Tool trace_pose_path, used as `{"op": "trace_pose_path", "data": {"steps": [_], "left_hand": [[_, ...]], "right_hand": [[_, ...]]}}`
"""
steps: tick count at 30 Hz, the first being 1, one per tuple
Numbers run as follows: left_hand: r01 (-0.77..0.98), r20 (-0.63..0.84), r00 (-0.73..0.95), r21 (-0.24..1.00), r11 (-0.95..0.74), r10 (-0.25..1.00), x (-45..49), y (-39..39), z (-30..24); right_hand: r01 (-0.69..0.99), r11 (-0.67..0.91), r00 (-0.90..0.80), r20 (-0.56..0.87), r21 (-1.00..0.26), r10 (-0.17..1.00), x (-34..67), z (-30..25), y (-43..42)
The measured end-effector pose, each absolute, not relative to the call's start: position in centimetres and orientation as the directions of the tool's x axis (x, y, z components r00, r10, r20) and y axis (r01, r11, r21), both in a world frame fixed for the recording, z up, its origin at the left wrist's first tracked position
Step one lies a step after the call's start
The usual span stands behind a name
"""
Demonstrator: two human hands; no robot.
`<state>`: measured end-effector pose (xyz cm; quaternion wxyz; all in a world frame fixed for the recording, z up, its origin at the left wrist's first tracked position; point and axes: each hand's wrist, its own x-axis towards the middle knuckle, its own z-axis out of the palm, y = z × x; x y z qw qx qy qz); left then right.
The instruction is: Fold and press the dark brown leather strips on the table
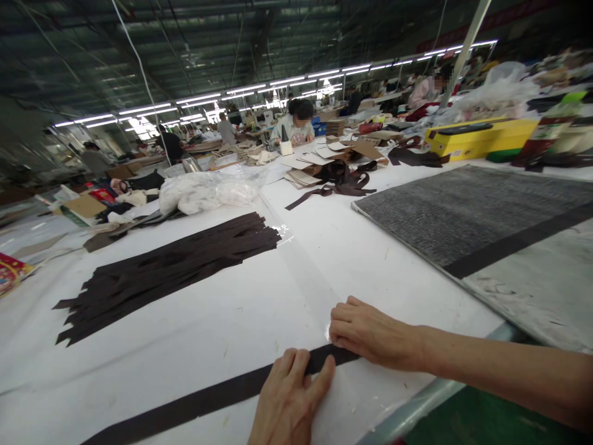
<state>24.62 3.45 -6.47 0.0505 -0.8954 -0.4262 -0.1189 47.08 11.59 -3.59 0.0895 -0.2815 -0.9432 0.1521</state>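
A long dark brown fabric strip [199, 400] lies across the white tabletop in front of me, running from the lower left toward my hands. My left hand [290, 395] rests on it, fingers bent and thumb to the right, gripping the strip near its right part. Just beyond, my right hand [370, 334] is closed over the strip's right end, its fingers curled and their tips hidden. A thick pile of similar dark strips [176, 269] lies farther back on the left, apart from both hands.
A board [417, 210] with dark grey textured cloth lies at the right. Behind are loose brown strips [345, 185], cardboard pieces [301, 176], plastic bags [208, 191], a yellow box [482, 137] and a bottle [546, 133]. Co-workers sit farther off. The table's edge [417, 405] runs near my right forearm.
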Motion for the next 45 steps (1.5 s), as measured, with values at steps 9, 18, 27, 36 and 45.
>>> {"op": "trace_pose_path", "data": {"steps": [9, 18, 27, 36, 45], "left_hand": [[0.727, 0.198, 0.671, 0.015, -0.687, 0.715, 24.0, 3.7, -6.3], [0.775, 0.18, 0.609, 0.072, -0.627, 0.773, 23.8, 3.8, -7.3], [0.764, 0.096, 0.63, 0.105, -0.637, 0.771, 23.9, 3.9, -6.8], [0.765, 0.112, 0.64, -0.007, -0.644, 0.76, 25.1, 3.8, -6.2], [0.816, 0.139, 0.578, -0.064, -0.575, 0.804, 26.5, 3.7, -5.6]], "right_hand": [[0.564, 0.561, -0.711, -0.011, -0.606, 0.703, 47.0, -2.4, 11.6], [0.467, 0.803, -0.837, 0.107, -0.37, 0.536, 47.0, -4.1, 11.0], [0.394, 0.884, -0.871, 0.206, -0.251, 0.447, 48.2, -4.5, 10.8], [0.338, 0.935, -0.912, 0.209, -0.107, 0.354, 49.2, -4.1, 10.3], [0.346, 0.938, -0.919, 0.212, 0.026, 0.333, 51.4, -3.7, 9.6]]}}
